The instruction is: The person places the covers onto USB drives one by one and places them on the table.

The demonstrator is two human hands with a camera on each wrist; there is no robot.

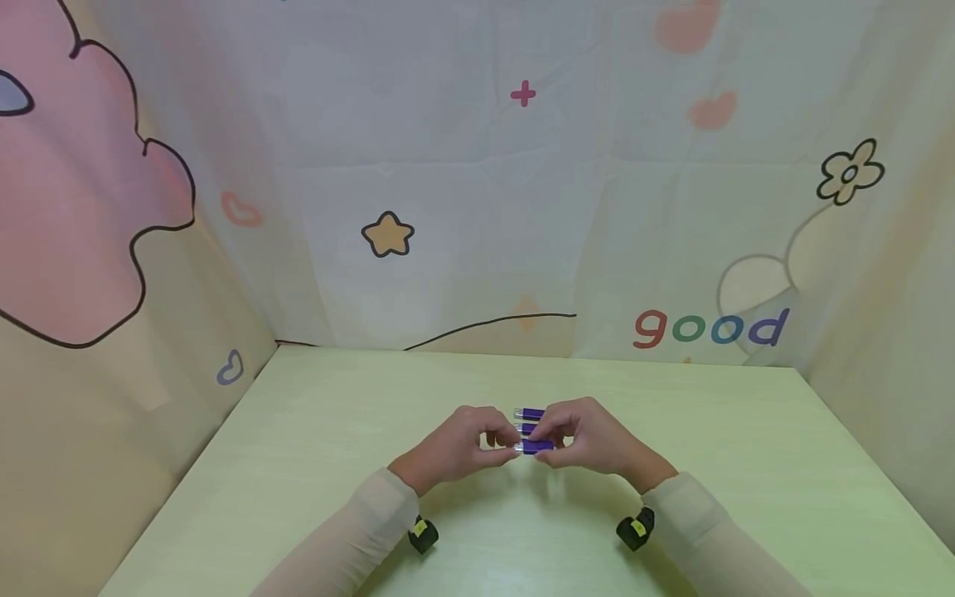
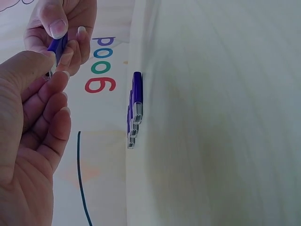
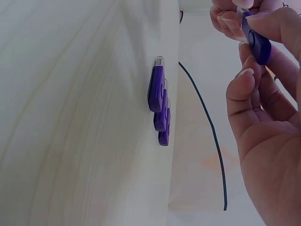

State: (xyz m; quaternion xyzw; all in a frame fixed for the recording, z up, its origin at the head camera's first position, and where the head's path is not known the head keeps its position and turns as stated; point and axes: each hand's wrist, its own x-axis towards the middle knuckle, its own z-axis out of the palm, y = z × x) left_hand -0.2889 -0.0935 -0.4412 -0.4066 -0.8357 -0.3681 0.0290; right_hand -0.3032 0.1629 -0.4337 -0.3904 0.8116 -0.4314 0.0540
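Both hands hold one purple USB flash drive (image 3: pixel 258 46) with a clear cap, raised above the table. My left hand (image 1: pixel 473 445) pinches its clear capped end between thumb and fingertips. From the other side my right hand (image 1: pixel 589 437) pinches the purple body, thumb on top and fingers beneath. Three more purple flash drives lie side by side on the table: a nearest one (image 3: pixel 157 89), a middle one (image 3: pixel 161 118) and a farthest one (image 3: pixel 164 136). Their capped ends point left. In the head view the hands partly cover the row.
The pale yellow-green table (image 1: pixel 336 414) reaches back to a printed cloth backdrop (image 1: pixel 462 191) with cartoon drawings and the word "good". Cloth also hangs along both sides. A black wrist camera (image 1: pixel 423 535) sits below the left sleeve and another camera (image 1: pixel 636 529) below the right.
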